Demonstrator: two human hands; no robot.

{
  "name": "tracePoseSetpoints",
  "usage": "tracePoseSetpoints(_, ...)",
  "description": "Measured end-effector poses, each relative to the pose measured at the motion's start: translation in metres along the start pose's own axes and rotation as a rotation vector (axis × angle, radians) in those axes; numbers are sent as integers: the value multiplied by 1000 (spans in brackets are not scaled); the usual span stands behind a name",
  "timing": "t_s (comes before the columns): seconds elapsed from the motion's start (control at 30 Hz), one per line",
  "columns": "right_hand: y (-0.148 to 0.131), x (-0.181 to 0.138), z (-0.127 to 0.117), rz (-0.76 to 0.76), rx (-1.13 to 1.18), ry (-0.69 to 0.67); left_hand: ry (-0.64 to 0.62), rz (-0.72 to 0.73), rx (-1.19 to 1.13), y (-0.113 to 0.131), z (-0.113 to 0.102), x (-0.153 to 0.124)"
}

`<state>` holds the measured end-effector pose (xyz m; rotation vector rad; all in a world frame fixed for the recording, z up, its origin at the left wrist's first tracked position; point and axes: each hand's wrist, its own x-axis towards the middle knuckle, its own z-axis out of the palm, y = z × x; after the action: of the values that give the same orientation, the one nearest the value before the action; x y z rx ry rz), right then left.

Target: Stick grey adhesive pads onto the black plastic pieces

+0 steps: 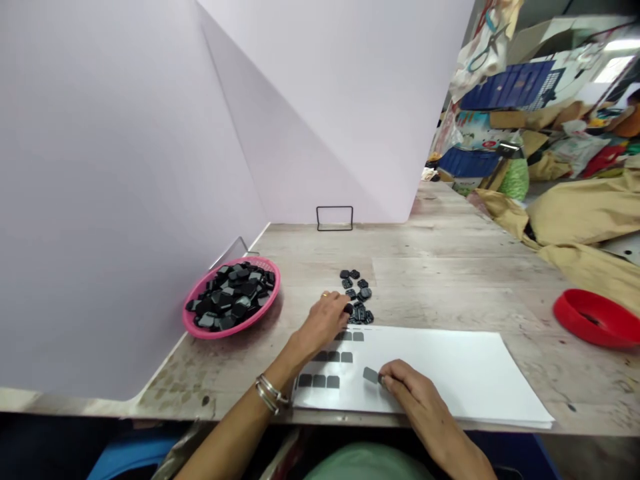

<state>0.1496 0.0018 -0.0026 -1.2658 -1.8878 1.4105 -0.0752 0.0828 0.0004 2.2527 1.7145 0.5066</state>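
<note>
My left hand [325, 323], with two metal bangles at its wrist, reaches over the left part of a white sheet [450, 367]. Its fingers are closed on a small black plastic piece [349, 309], beside a loose group of similar black pieces [359, 313]. On the sheet are rows of dark grey rounded-square pads [319, 381], partly covered by my left arm. My right hand [410, 387] is low over the sheet, thumb and finger pinched on a small dark piece [381, 379] that is mostly hidden. One grey pad [371, 375] lies tilted just left of those fingertips.
A pink basket [233, 333] heaped with black pieces stands at the left, by a pale partition [320, 120]. At the right edge sits a red bowl [575, 320]. A thin wire stand [335, 230] is at the back of the wood-patterned table [440, 267].
</note>
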Motion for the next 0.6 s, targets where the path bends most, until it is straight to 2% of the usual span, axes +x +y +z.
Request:
tracePoseSetpoints(0.07,1,-1,-5,28,10,14,-45,15,-10,4,12,10)
tracePoseSetpoints(0.13,5,-2,-9,53,27,48,-59,2,-28,4,15,15)
tracePoseSetpoints(0.3,9,-6,-17,37,110,163,-135,-37,-179,10,-6,7)
tracePoseSetpoints(0.37,5,-7,-21,6,182,126,-257,-42,-316,20,-15,-4)
tracePoseSetpoints(0.5,-4,-3,-21,-68,335,-59,-618,-187,-853,43,-23,-27)
tracePoseSetpoints(0.6,-2,1,-14,-85,381,-160,-704,-261,-1121,52,-20,-37)
